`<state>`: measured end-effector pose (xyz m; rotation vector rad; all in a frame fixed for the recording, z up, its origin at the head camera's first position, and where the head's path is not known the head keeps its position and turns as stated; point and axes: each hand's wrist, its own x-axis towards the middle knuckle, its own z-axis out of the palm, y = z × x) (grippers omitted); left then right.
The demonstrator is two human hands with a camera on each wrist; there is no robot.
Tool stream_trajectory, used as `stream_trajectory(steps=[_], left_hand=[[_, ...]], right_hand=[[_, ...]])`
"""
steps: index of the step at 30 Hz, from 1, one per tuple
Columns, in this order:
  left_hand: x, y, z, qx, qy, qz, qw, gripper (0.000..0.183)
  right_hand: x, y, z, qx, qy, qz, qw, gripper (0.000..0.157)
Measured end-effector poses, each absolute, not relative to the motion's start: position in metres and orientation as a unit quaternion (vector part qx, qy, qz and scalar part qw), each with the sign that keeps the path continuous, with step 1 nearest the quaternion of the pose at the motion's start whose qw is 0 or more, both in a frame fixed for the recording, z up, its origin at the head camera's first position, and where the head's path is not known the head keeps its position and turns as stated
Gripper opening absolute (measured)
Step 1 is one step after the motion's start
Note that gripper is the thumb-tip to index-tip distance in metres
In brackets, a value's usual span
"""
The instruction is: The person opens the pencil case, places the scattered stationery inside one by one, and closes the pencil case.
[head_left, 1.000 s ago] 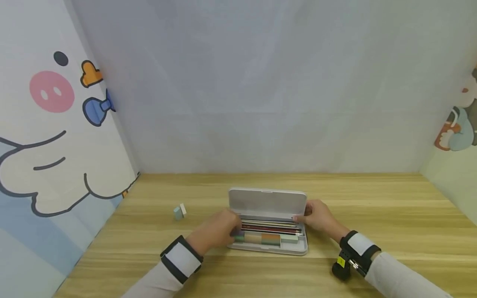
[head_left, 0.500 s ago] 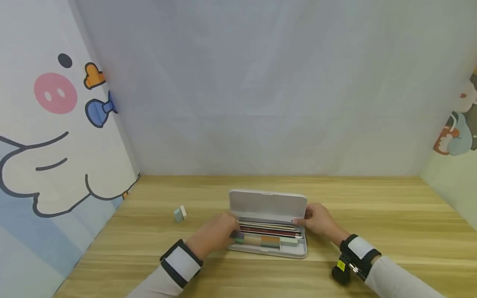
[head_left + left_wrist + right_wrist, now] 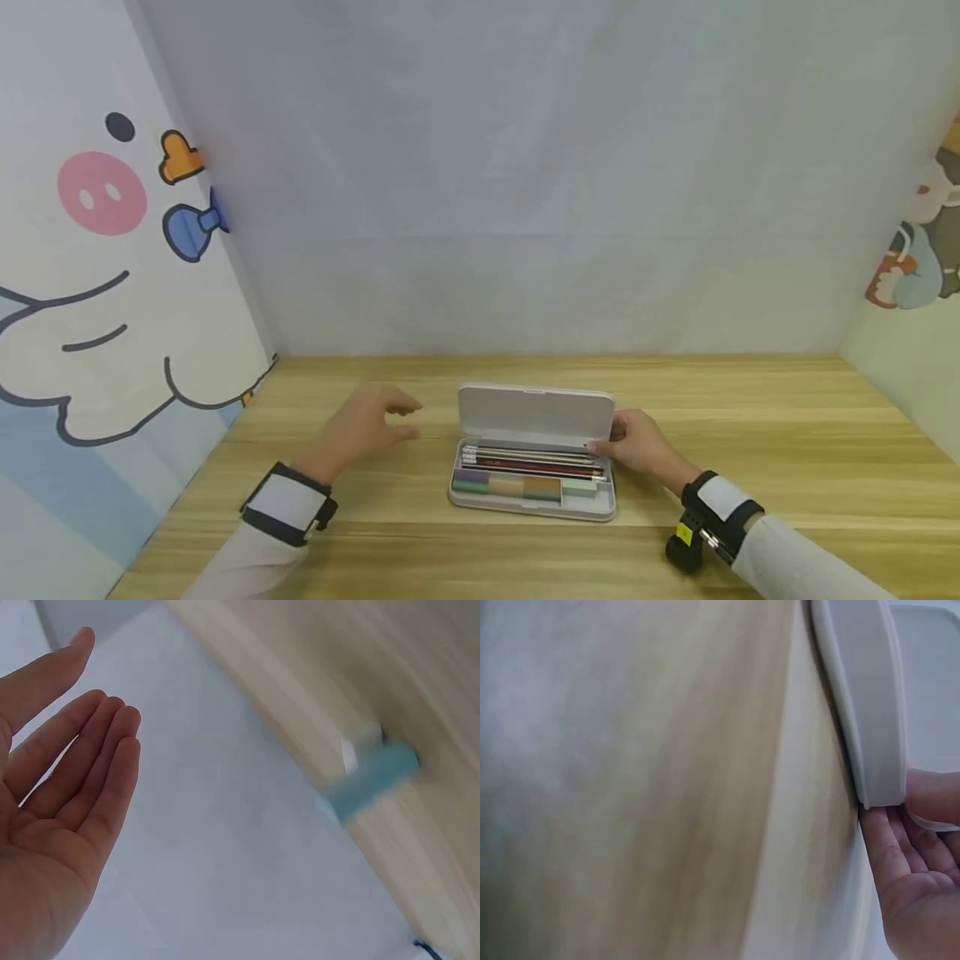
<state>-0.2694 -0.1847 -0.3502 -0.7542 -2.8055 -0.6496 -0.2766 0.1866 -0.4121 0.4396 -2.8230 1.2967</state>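
A white pencil case [image 3: 536, 414] stands with its lid raised on the wooden table. Pencils [image 3: 532, 462] lie in its back section, and a row of coloured blocks [image 3: 506, 485] fills most of the front one. My right hand [image 3: 642, 447] grips the case at its back right corner, thumb inside and fingers behind. In the right wrist view those fingers [image 3: 922, 855] sit at the end of the case wall. My left hand [image 3: 360, 431] hovers left of the case, fingers extended and holding nothing. A pale blue block [image 3: 371, 780] and a small white piece [image 3: 349, 756] show in the left wrist view.
The wooden table [image 3: 525, 558] runs back to a grey-white cloth wall [image 3: 540, 183]. Cartoon-printed panels stand at the left [image 3: 97, 333] and right [image 3: 911, 258]. A black wrist camera [image 3: 684, 552] hangs under my right forearm.
My left hand has come away from the case's left end and moved left and back, uncovering the pencil ends and a purple-green block. My right hand keeps its hold on the case.
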Motion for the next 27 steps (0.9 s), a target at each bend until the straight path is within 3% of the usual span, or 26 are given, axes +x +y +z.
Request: stream_trajectory(steps=[11, 18, 27], left_hand=[[-0.283, -0.254, -0.35, -0.203, -0.947, -0.234, 0.085, 0.036], [-0.28, -0.265, -0.369, -0.169, -0.957, -0.231, 0.032, 0.039], [-0.29, -0.272, -0.382, -0.189, -0.94, -0.284, 0.013, 0.034]], right_hand=[[-0.279, 0.188, -0.413, 0.14, -0.901, 0.412, 0.006, 0.031], [-0.277, 0.188, -0.416, 0.141, -0.898, 0.417, -0.001, 0.032], [-0.279, 0.188, -0.416, 0.147, -0.89, 0.431, 0.002, 0.031]])
